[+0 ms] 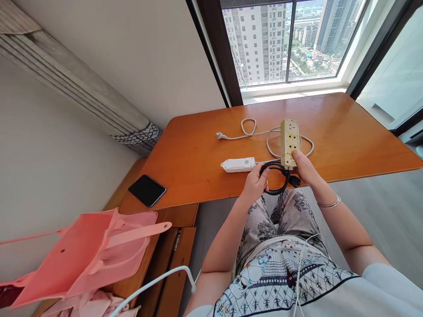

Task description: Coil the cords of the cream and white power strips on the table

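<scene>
My right hand [303,168] is closed on the near end of a yellowed power strip [289,140] that lies on the orange wooden table [205,149]. Its grey cord [251,132] loops over the table to a plug at the left. My left hand [255,181] is wrapped round a coiled black cable [276,177] at the table's front edge. The black plug of that cable hangs just below my right hand. A white power strip [238,164] lies on the table just left of my left hand.
A black phone [147,190] rests on a lower wooden cabinet at the left. A pink bag [89,255] sits in the near left corner. A large window stands beyond the table. Grey floor lies to the right.
</scene>
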The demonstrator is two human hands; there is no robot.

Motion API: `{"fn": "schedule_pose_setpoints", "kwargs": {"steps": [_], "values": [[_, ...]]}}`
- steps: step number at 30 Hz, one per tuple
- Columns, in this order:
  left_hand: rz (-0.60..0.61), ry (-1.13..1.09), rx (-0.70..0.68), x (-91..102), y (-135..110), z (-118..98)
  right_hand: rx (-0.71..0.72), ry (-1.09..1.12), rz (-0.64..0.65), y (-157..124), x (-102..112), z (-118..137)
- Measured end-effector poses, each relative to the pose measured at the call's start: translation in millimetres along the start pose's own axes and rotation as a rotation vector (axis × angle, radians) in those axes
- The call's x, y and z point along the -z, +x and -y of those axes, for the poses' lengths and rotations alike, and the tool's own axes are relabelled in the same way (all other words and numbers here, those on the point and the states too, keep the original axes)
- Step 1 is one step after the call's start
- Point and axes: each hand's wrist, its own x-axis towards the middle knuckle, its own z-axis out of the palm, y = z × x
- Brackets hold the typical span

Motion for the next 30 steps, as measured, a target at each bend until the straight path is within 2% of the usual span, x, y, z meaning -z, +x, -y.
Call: {"fn": "schedule_pose_setpoints", "kwargs": {"steps": [5, 8, 12, 15, 21, 26, 30], "values": [[0.001, 0.058, 0.031, 1.9, 0, 5, 0.080, -0.070, -0.056, 1, -1, -1], [0.034, 0.033, 0.042, 3.9, -1, 0, 0.104, -0.066, -0.014, 3, 4, -5], [0.089, 0.039, 0.041, 5.9, -4, -7, 0.040, -0.030, 0.127, 3, 12, -8], [0.105, 0.050, 0.037, 6.5, -5, -11, -0.021, 0.016, 0.182, 5, 16, -11], [0.171, 0.045, 0.015, 6.8, -4, -12, -0.116, 0.179, 0.159, 9, 15, -17], [0.218, 0.036, -0.062, 3.5, -7, -10, -0.289, 0.225, 0.204, -1, 4, -8], [0.175, 0.108, -0.109, 3.9, -8, -11, -0.231, 0.229, 0.253, -12, -3, 5]]}}
